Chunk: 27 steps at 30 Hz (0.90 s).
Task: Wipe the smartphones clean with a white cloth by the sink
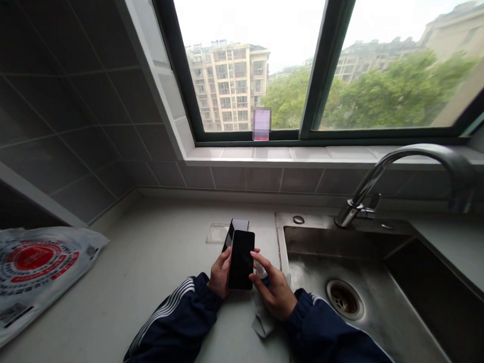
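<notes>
Head view: your left hand (219,273) grips a black smartphone (241,259), your right hand (273,292) pinches a small white bottle (260,269).

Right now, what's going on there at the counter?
A person at a counter holds a black smartphone upright in their left hand. Their right hand pinches a small white object close to the phone's edge, above a pale grey cloth. A second dark phone sits tilted behind the first, beside a clear plastic case. A stainless steel sink lies to the right.
</notes>
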Each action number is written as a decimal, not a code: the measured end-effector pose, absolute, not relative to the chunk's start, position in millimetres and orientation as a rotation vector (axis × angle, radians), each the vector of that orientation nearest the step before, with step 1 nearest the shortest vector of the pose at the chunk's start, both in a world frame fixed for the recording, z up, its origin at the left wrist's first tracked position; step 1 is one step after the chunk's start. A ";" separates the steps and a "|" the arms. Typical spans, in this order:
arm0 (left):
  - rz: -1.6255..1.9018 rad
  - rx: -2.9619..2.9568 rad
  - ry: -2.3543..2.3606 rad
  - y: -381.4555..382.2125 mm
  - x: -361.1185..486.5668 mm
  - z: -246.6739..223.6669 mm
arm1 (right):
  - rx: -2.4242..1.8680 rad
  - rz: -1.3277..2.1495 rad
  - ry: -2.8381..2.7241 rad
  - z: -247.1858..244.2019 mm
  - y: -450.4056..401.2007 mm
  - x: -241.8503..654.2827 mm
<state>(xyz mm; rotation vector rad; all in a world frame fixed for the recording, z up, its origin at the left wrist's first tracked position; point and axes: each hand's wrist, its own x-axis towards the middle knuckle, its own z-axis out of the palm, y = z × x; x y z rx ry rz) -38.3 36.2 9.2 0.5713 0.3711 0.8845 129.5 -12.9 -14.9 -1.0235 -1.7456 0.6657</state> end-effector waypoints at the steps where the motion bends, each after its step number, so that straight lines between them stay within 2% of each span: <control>1: 0.884 0.571 0.372 36.1 -38.2 9.9 | -1.023 0.661 -1.745 -14.9 -12.9 129.5; 27: 0.860 0.575 0.353 33.4 -36.3 5.7 | -1.044 0.619 -1.724 -19.7 -13.6 130.6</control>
